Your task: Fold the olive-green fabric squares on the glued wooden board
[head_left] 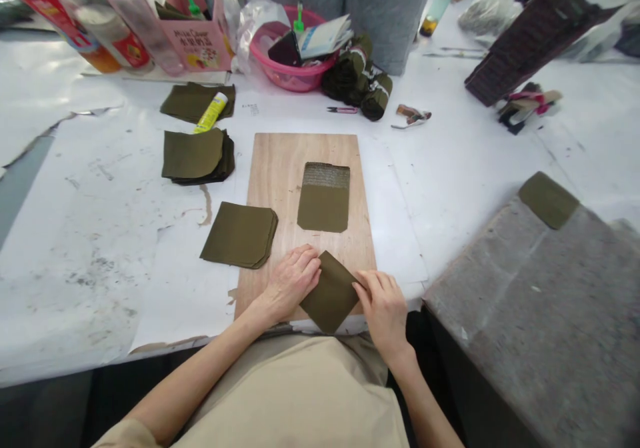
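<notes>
An olive-green fabric piece (330, 295) lies turned cornerwise over the front part of a wooden board (275, 168). My left hand (295, 278) is closed at its left corner, fingers together on the edge. Pinching the right corner between thumb and fingers is my right hand (383, 305). Farther up the board lies another olive piece (324, 201), with a pale, rough-looking band along its far end. A stack of olive pieces (239, 235) overlaps the board's left edge, close to my left hand.
More olive stacks (193, 155) and a yellow glue stick (213, 111) lie at the back left. Behind the board are a pink basin (290, 78), dark fabric rolls (363, 78) and small snips (343, 110). A grey slab (530, 301) at right bears an olive piece (549, 199).
</notes>
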### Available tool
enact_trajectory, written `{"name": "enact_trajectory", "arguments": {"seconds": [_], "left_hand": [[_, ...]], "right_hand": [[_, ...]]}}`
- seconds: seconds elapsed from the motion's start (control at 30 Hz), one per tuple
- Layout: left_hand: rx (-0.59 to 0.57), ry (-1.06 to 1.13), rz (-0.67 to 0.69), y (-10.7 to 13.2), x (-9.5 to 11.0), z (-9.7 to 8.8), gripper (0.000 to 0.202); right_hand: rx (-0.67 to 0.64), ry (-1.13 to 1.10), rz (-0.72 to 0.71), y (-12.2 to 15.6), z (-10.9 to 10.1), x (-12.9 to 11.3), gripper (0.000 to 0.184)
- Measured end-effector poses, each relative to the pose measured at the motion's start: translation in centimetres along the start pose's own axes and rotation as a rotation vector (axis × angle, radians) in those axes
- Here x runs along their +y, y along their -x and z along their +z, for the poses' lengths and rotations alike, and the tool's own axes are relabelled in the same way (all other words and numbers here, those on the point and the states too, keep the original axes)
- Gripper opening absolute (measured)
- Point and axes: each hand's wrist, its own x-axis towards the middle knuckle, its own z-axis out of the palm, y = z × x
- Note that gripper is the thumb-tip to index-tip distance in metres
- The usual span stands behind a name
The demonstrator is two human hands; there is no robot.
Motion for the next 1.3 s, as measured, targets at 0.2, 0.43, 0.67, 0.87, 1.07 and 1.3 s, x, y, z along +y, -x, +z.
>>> {"name": "enact_trajectory", "arguments": {"seconds": [0.2,0.43,0.67,0.87,1.07,1.3], "left_hand": [[-0.028,0.031,-0.002,0.1,-0.2,0.0,0.011],[-0.030,0.071,-0.017,0.1,-0.2,0.1,0.012],[0.003,0.272,-0.110,0.4,-0.5,-0.1,0.029],[0.102,0.905,-0.414,-0.7,-0.5,-0.6,0.063],[0.074,1.280,-0.589,-2.0,-0.3,-1.5,0.058],[0.063,1.547,-0.760,-0.9,0.5,-3.1,0.028]], "right_hand": [[-0.096,0.036,0.112,-1.5,1.0,-1.5,0.010],[-0.224,-0.054,0.210,-2.4,0.6,-1.4,0.010],[-0.254,-0.468,0.362,-2.6,0.7,-1.4,0.008],[-0.267,-1.091,0.476,-3.3,-0.3,-1.9,0.024],[-0.240,-1.237,0.466,-3.7,-1.6,-2.3,0.026],[-0.058,-1.294,0.536,-4.0,-2.2,-3.0,0.035]]}}
